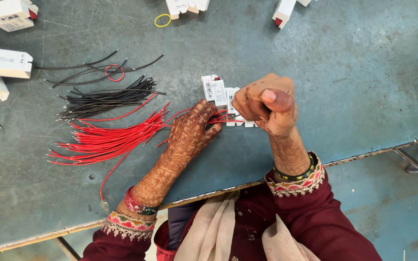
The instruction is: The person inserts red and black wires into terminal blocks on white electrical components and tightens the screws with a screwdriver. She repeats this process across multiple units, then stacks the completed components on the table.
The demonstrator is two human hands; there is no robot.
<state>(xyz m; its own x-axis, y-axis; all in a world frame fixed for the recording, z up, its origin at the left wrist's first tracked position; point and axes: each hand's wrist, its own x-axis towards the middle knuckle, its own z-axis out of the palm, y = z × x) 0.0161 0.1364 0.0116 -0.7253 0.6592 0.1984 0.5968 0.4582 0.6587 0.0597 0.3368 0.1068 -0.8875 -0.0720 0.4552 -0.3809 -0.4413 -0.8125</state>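
Hands meeting mid-bench (315, 58): right hand (268, 104) fisting over white connector blocks (217, 92), left hand (189, 131) pinching, seemingly, red wire (217, 117) running leftward toward red wire bundle (107, 140); left nearer.

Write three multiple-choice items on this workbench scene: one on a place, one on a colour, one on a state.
1. Where does the yellow rubber band lie?
A. On the table's far side, near the top edge
B. Around the red wires
C. On the person's wrist

2. What colour is the wire bundle nearest the left hand?
A. Black
B. Red
C. Yellow

3. How is the right hand?
A. Flat on the table
B. Closed in a fist by the small white modules
C. Out of view

Answers: 1 A, the band lies alone among white boxes at the top. 2 B, red wires fan out towards the left fingers. 3 B, fingers are curled, thumb up.
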